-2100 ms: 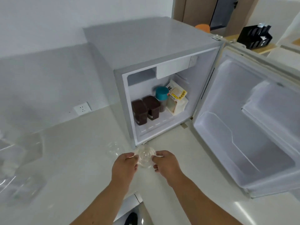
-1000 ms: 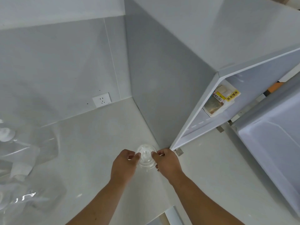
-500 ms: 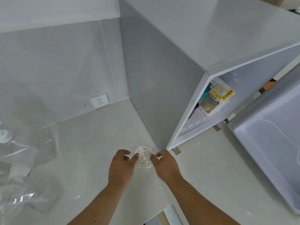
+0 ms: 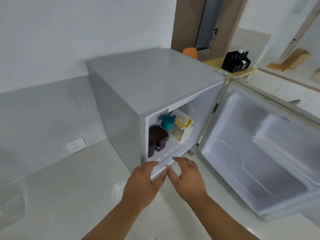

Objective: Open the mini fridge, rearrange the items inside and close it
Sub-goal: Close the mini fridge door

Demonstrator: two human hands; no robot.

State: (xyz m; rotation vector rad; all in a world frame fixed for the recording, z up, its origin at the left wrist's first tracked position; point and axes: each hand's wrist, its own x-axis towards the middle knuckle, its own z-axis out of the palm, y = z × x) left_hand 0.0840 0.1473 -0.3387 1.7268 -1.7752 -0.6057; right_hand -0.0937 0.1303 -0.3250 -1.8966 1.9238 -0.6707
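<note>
A home kitchen: mini fridge (image 4: 155, 84) on pale counter (image 4: 60, 196), wall socket (image 4: 76, 145).

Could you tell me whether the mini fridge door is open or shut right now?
Open: the door is swung wide to the right, baring its empty inner shelves.

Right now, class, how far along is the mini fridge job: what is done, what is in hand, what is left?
Done: the fridge door stands wide open, and a clear cup sits out on the counter. In hand: both the left hand and right hand are empty, reaching for the fridge's front edge. Left: the dark brown containers, teal-lidded jar and bread packet sit inside; closing remains.
</note>
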